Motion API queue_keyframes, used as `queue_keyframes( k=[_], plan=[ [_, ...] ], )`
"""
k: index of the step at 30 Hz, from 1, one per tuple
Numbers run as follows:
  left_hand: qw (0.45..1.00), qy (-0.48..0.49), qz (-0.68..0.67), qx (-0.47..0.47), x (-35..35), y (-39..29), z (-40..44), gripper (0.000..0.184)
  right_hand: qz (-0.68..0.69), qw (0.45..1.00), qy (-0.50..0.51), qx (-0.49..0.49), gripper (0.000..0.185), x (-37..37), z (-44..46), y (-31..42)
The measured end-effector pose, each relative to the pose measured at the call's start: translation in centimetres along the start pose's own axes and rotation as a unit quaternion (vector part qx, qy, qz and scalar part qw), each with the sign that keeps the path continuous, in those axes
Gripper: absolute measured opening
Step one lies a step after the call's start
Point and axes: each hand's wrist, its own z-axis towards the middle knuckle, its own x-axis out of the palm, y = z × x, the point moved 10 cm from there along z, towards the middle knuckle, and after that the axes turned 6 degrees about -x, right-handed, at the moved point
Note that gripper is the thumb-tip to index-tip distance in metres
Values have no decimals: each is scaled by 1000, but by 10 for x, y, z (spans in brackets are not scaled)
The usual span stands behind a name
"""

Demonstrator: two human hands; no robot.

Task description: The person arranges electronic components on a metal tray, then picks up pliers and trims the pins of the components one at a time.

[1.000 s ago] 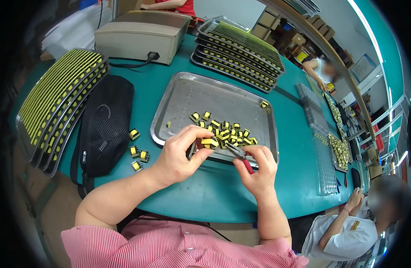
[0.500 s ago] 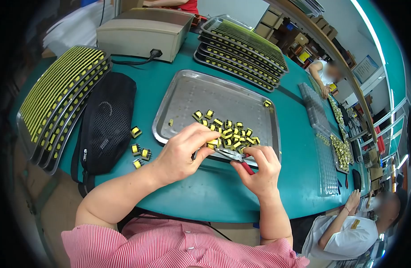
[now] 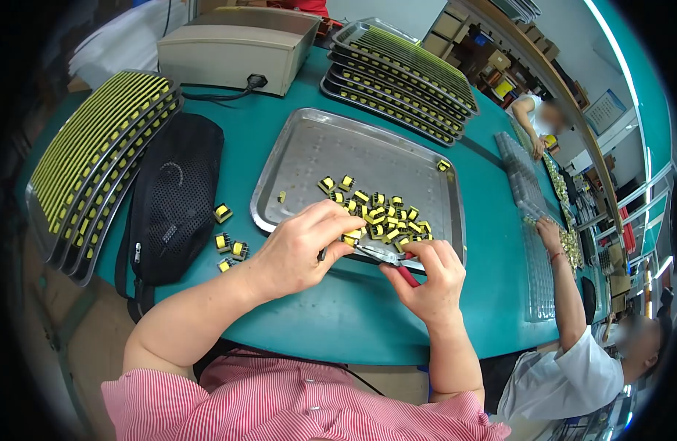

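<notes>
Over the near edge of the metal tray (image 3: 302, 151), my left hand (image 3: 298, 250) pinches a small yellow-and-black transformer (image 3: 351, 238) between thumb and fingers. A dark bit of something shows below its fingers; I cannot make out what. My right hand (image 3: 432, 283) is closed around the red handles of small pliers (image 3: 380, 253), whose metal jaws point left and reach the held transformer's side. Whether the jaws grip a pin is too small to tell. Right behind my hands, several loose transformers (image 3: 388, 218) lie heaped in the tray.
Several transformers (image 3: 239, 250) lie left of the tray beside a black mesh pouch (image 3: 177, 206). Stacked filled trays stand at left (image 3: 96, 154) and back (image 3: 401, 81), near a beige machine (image 3: 235, 48). A co-worker's arm (image 3: 566, 287) reaches over clear plastic trays (image 3: 538, 272) at right.
My hands keep nearly the same pose, with the transformer and pliers still held. At right, the co-worker's arm has stretched forward over the plastic trays.
</notes>
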Motion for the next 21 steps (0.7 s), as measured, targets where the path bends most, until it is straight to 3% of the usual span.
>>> queue_keyframes(
  k=[21],
  plan=[
    [1000,21,2,-9,1,3,1,34,9,1000,17,-6,38,9,0,-6]
  ],
)
